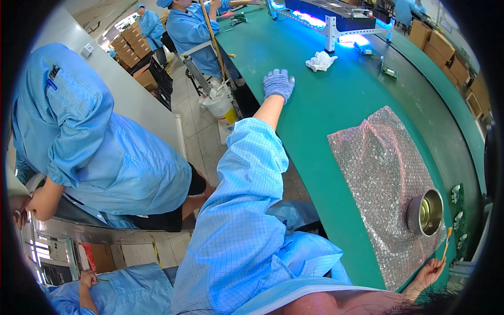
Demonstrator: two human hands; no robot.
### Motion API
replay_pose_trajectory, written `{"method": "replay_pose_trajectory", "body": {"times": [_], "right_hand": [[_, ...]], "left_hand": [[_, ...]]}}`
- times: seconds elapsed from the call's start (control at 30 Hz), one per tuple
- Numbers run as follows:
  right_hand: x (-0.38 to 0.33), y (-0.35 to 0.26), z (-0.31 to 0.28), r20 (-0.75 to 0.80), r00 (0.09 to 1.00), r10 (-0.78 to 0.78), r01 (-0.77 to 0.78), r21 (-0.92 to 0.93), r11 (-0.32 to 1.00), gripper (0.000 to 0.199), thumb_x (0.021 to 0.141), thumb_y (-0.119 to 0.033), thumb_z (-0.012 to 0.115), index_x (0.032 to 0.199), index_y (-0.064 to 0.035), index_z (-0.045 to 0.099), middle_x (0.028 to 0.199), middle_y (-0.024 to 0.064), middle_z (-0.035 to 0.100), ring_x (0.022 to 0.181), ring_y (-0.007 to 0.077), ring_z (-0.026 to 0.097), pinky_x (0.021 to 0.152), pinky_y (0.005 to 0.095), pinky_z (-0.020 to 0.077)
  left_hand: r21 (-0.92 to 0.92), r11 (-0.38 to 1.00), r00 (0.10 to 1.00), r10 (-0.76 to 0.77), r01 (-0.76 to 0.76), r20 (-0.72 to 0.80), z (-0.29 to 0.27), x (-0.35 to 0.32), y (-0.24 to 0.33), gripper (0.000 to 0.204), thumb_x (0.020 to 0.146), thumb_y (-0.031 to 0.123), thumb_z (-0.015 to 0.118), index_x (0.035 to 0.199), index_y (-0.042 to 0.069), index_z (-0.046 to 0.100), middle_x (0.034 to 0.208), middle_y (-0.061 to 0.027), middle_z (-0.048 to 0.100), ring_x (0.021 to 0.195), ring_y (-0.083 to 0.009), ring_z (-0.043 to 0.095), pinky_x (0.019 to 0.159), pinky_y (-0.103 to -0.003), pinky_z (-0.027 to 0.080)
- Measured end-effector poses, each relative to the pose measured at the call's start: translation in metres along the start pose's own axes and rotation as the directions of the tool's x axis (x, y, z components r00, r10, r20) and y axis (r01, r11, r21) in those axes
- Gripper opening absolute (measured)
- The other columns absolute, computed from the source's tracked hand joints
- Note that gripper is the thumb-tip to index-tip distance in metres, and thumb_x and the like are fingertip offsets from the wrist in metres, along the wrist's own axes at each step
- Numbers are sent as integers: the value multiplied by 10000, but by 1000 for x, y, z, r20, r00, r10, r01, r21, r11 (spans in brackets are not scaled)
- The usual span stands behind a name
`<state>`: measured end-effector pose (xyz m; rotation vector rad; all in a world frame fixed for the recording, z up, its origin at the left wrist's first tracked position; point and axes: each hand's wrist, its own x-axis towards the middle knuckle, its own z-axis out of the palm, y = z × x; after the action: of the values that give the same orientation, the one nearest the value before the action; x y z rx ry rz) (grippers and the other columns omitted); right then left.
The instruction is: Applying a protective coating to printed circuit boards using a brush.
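Note:
My left hand (pixel 279 85), in a grey-blue knit glove, lies flat on the green bench top (pixel 310 115) near its left edge, holding nothing. At the lower right my bare right hand (pixel 430 274) is closed around a slim brush (pixel 447 244) with a yellowish handle and an orange upper end, held upright. Beside the brush, a round metal bowl (pixel 426 212) with yellowish shine inside stands on a sheet of bubble wrap (pixel 367 173). A crumpled white glove (pixel 321 61) lies beyond and to the right of my left hand.
A white-framed rack (pixel 331 32) with glowing blue-violet light stands at the far end. Small green circuit boards (pixel 388 70) lie along the conveyor strip (pixel 420 105) on the right. Co-workers in blue coats (pixel 94 142) are at the left and far end; a white bucket (pixel 221 109) stands beside the bench.

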<state>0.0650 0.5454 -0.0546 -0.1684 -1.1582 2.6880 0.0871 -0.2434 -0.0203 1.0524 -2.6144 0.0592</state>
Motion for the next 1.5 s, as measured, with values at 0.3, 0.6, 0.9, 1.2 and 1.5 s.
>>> {"method": "replay_pose_trajectory", "body": {"times": [0.3, 0.6, 0.9, 1.2, 1.5], "right_hand": [[6, 5, -7, 22, 1000, 8, -9, 29, 1000, 218, 963, -129, 415, 1068, 57, 458, 668, -2, 303, 577, 95, 285, 517, 226, 287], [0, 3, 2, -9, 1000, -7, 7, 21, 1000, 220, 964, -125, 411, 1077, 58, 456, 669, -3, 298, 577, 94, 281, 514, 225, 283], [-2, 0, 3, -25, 1000, -10, 10, 9, 1000, 233, 962, -124, 415, 1091, 65, 457, 670, -4, 298, 579, 92, 280, 516, 222, 282], [-1, 1, 1, 28, 1000, -1, 0, 39, 999, 225, 960, -131, 422, 1072, 61, 461, 665, -4, 301, 576, 92, 280, 510, 222, 278], [4, 3, -8, 39, 999, 6, -9, 71, 997, 234, 961, -124, 416, 1085, 71, 454, 669, -2, 300, 582, 94, 283, 515, 225, 281]], "left_hand": [[-7, 1000, 1000, -13, 13, 9, -4, -1, -2, 425, 859, 399, 484, 1159, 101, 528, 1172, -142, 510, 1105, -291, 485, 931, -457, 368], [-11, 1000, 1000, -9, 9, -1, -4, 0, 2, 430, 861, 405, 480, 1164, 103, 529, 1175, -137, 509, 1108, -290, 483, 944, -458, 361], [-11, 1000, 1000, -3, 4, 31, -2, -1, 3, 433, 868, 406, 466, 1167, 99, 527, 1187, -135, 500, 1113, -288, 478, 936, -452, 364], [-5, 1000, 1000, 2, -2, 16, -1, 0, 2, 424, 866, 401, 471, 1158, 99, 528, 1160, -135, 509, 1090, -287, 490, 922, -450, 374], [12, 1000, 995, 23, -22, -101, 5, 0, -2, 378, 850, 403, 490, 1055, 94, 559, 1072, -152, 550, 1009, -301, 537, 867, -440, 418]]}}
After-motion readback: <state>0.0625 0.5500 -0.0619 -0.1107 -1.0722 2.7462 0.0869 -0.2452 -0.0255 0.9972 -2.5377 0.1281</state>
